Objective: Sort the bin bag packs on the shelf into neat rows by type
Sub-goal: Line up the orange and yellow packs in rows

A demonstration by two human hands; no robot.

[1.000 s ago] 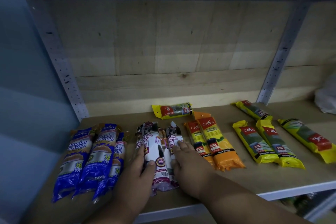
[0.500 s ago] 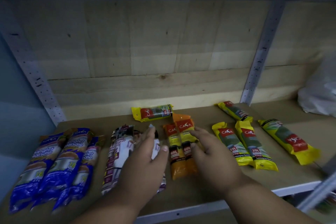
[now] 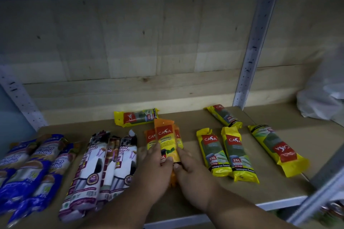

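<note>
Blue packs (image 3: 31,169), white-purple packs (image 3: 104,169), orange packs (image 3: 165,141), yellow packs (image 3: 230,152) with red labels.

Orange packs (image 3: 166,142) stacked mid-shelf

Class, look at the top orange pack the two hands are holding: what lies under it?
Under the top orange pack, two more orange packs show at either side. Their lower halves are hidden by the left hand and right hand.

Single head view – looks forward and down, close over the shelf (image 3: 260,188) front edge
</note>
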